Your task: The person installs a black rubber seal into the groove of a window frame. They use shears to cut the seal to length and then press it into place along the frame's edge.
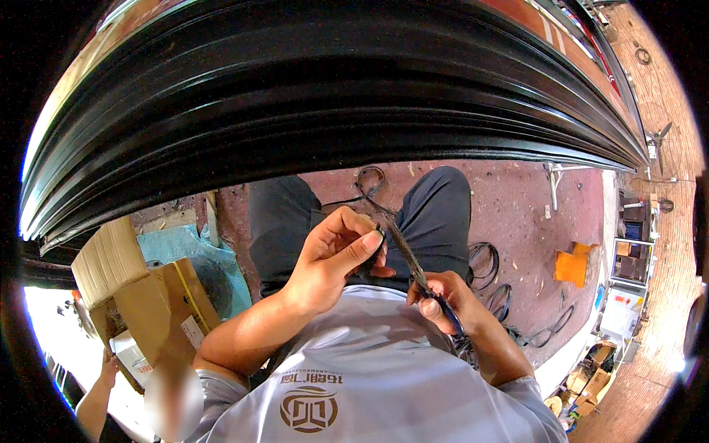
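My left hand (336,255) is closed above my lap, pinching the end of a thin black strip (380,232) between thumb and fingertips. In my right hand (450,295) is a pair of scissors (410,260) with dark handles. Its fingers are wrapped round the handles, and the blades point up and to the left, just beside the pinched strip. Whether the blades touch the strip cannot be made out. A loop of black strip (369,181) lies on the floor past my knees.
Long black profiles (332,96) span the space ahead. A cardboard box (159,295) stands at left, with another person's hand (109,369) at it. Black strip coils (484,266) and an orange piece (572,264) lie on the reddish floor at right. Boxes (591,384) sit farther right.
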`<state>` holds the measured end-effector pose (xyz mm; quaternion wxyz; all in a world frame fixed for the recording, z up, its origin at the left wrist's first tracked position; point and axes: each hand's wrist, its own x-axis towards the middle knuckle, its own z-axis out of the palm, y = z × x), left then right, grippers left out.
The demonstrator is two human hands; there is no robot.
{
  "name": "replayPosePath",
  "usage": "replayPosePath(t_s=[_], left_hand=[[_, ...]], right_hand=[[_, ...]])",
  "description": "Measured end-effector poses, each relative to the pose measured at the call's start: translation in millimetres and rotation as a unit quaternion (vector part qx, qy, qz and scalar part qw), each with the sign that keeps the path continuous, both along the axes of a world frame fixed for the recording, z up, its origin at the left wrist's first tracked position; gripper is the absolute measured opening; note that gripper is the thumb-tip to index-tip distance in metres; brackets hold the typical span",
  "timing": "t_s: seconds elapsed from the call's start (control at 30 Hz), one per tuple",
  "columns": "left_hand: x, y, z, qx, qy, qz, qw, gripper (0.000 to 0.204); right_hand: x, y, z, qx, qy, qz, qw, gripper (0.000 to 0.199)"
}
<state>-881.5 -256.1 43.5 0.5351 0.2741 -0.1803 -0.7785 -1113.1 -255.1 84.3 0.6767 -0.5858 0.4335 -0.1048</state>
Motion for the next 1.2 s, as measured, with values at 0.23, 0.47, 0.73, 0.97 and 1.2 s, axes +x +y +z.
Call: replayPosePath(t_s=[0.23, 0.47, 0.73, 0.97, 1.2], left_hand=[[0, -1, -2, -0.026, 0.031, 0.013, 0.999, 0.009], [-9, -23, 12, -0.078, 0.017, 0.061, 0.995, 0.009], [-20, -49, 33, -0.098, -0.033, 0.035, 0.994, 0.02], [-44, -54, 31, -0.072, -0.053, 0.001, 0.996, 0.01], [-47, -50, 16, -0.108, -0.097, -0.055, 0.988, 0.014]], right_hand=[[3, 3, -13, -0.077, -0.029, -0.041, 0.996, 0.047], [16, -16, -26, -0.041, 0.047, -0.166, 0.984, 0.043], [14, -87, -75, -0.275, 0.085, -0.219, 0.932, 0.019], [13, -149, -75, -0.512, 0.035, -0.235, 0.825, 0.021], [14, -176, -74, -0.656, 0.232, -0.119, 0.708, 0.024]])
